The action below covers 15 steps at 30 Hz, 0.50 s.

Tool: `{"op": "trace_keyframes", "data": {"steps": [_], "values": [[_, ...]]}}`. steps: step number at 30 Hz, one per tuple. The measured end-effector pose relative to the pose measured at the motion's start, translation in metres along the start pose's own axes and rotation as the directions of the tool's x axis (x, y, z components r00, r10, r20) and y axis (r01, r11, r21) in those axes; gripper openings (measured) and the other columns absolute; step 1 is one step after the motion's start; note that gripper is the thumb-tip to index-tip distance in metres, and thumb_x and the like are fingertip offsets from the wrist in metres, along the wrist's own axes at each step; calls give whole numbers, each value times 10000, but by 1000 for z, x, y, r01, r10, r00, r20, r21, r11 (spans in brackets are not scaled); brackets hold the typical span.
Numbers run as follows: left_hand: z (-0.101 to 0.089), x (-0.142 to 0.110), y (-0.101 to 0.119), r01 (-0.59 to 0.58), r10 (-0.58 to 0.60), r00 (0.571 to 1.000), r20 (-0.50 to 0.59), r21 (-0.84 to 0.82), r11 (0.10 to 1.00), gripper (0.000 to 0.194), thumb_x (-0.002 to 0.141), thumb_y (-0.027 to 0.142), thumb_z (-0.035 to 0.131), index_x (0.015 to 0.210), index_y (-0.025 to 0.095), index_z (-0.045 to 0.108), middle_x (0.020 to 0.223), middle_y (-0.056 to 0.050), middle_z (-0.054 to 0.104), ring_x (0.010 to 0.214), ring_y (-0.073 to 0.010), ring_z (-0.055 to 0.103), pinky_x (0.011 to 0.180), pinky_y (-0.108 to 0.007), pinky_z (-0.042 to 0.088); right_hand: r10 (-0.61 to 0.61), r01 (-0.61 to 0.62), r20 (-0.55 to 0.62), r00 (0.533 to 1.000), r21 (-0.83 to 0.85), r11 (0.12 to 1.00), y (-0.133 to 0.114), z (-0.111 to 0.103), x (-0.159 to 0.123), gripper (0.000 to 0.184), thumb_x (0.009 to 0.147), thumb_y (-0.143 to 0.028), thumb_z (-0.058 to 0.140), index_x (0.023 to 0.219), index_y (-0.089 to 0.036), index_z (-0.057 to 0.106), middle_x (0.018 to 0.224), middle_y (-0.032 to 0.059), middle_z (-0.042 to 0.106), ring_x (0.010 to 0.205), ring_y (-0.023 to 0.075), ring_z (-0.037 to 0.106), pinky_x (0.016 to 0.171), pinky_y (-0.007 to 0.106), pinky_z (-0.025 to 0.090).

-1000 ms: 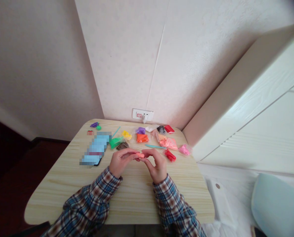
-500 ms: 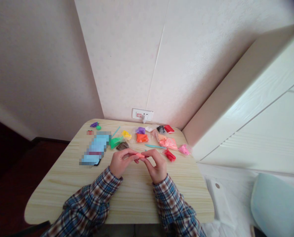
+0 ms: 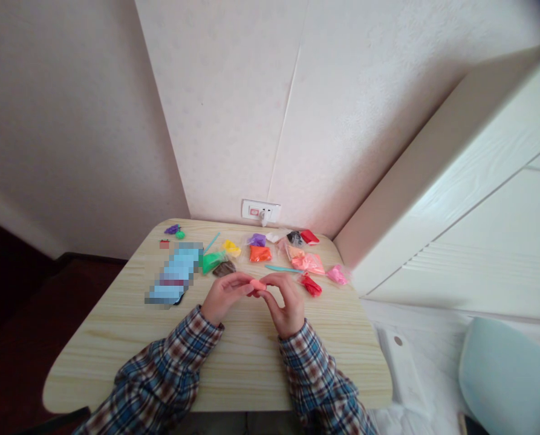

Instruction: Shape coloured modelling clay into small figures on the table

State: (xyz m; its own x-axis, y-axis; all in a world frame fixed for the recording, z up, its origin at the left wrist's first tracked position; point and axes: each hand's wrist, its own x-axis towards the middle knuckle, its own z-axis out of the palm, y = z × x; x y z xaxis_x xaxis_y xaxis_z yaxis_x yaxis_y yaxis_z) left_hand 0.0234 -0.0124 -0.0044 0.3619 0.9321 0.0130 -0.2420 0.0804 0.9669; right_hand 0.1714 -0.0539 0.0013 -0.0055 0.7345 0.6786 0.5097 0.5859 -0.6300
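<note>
Between the fingertips of both hands is a small coral-pink piece of modelling clay [image 3: 257, 284], held above the middle of the table. My left hand [image 3: 225, 297] pinches its left end, and my right hand [image 3: 286, 302] pinches its right end. Fingers cover part of the clay. Just beyond the hands lie a brown clay packet [image 3: 224, 269], an orange clay packet [image 3: 260, 254] and a blue modelling tool [image 3: 283, 269]. A red clay packet [image 3: 311, 285] rests to the right of my right hand.
On the wooden table [image 3: 242, 368], a phone [image 3: 176, 275] with a blurred screen lies at left. Behind it sit small purple [image 3: 172, 229] and green [image 3: 179, 235] clay shapes. Several coloured clay packets, including a green packet [image 3: 212, 261] and a pink packet [image 3: 338, 275], lie toward the wall socket [image 3: 260, 211].
The clay has turned slightly between my fingers and shows a broader face. Both hands stay in nearly the same place; the whole view has shifted a little.
</note>
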Motion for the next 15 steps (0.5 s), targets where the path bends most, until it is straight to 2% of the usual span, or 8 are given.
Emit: {"op": "trace_keyframes", "data": {"steps": [3, 7, 10, 15], "values": [[0, 0, -1, 45, -45, 999, 3, -16, 999, 261, 649, 336, 711, 755, 102, 662, 748, -84, 710, 680, -172, 638, 667, -303, 515, -31, 32, 14, 999, -37, 999, 1, 0, -1, 179, 810, -202, 562, 988, -211, 585, 957, 69, 593, 920, 200, 549, 797, 365, 471], [0, -1, 0, 126, -118, 990, 80, -107, 986, 257, 665, 328, 698, 801, 113, 669, 768, -79, 697, 703, -155, 629, 636, -249, 494, -43, 40, -22, 999, -103, 994, 2, 0, -3, 147, 810, -168, 554, 938, -212, 611, 952, 69, 576, 912, 199, 543, 785, 364, 466], [0, -1, -1, 164, -145, 982, 118, -175, 971, 258, 658, 320, 706, 818, 121, 670, 777, -63, 685, 712, -135, 617, 643, -222, 486, -56, 55, -9, 998, -140, 989, 2, 0, -4, 171, 809, -176, 558, 971, -213, 601, 1003, 78, 566, 947, 210, 529, 798, 381, 456], [-2, 0, -4, 146, -132, 982, 132, -104, 984, 252, 657, 342, 704, 757, 113, 670, 757, -64, 679, 716, -144, 603, 716, -274, 491, -78, 79, 16, 997, -142, 987, 1, 1, -4, 188, 807, -240, 572, 992, -213, 596, 1027, 86, 570, 969, 220, 529, 817, 394, 453]]}}
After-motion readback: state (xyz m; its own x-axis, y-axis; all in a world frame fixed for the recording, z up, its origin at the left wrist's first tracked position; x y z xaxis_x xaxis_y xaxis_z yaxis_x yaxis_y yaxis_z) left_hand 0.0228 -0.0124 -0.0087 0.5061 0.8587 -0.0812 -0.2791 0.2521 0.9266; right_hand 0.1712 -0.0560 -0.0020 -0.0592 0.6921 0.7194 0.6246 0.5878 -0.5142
